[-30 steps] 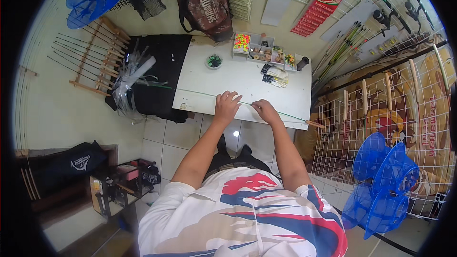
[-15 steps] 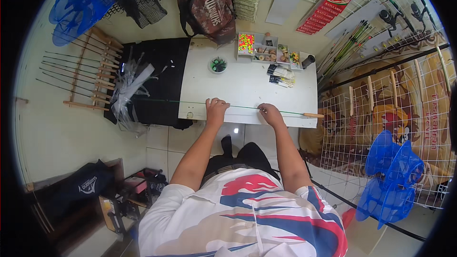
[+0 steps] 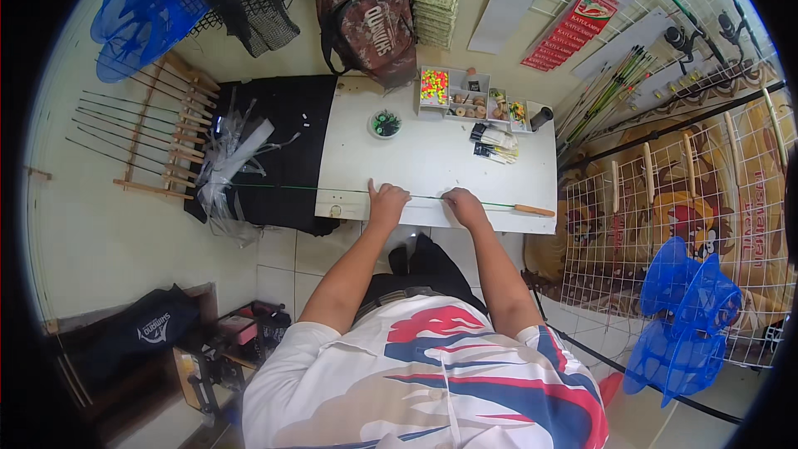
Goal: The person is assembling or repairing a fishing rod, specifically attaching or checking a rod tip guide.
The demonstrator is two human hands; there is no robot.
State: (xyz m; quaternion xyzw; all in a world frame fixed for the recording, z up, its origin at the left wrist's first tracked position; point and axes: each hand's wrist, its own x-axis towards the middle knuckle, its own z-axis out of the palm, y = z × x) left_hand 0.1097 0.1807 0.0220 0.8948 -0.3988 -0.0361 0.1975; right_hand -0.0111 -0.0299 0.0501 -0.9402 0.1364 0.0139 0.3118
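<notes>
A thin green fishing rod [image 3: 497, 204] with a tan handle [image 3: 534, 210] lies along the front of the white table [image 3: 357, 141]. Its dark thin end reaches left over a black cloth [image 3: 287, 145]. My left hand [image 3: 387, 201] rests on the rod with its fingers bent round it, one finger sticking up. A short way to the right, my right hand [image 3: 464, 205] is closed on the rod, left of the handle. The fingers partly hide the rod under both hands.
On the table stand a bowl of small green-and-dark pieces [image 3: 385, 124], a compartment box of bright beads [image 3: 435, 87], packets [image 3: 495, 143] and a dark cylinder [image 3: 541, 118]. Clear plastic strips [image 3: 233, 158] lie left, beside a wooden rack of thin rods [image 3: 187, 137]. A wire grid [image 3: 665, 199] stands right.
The rod has slid a little to the left, its handle now lying inside the table's right edge. My two hands have come closer together. The view has shifted slightly.
</notes>
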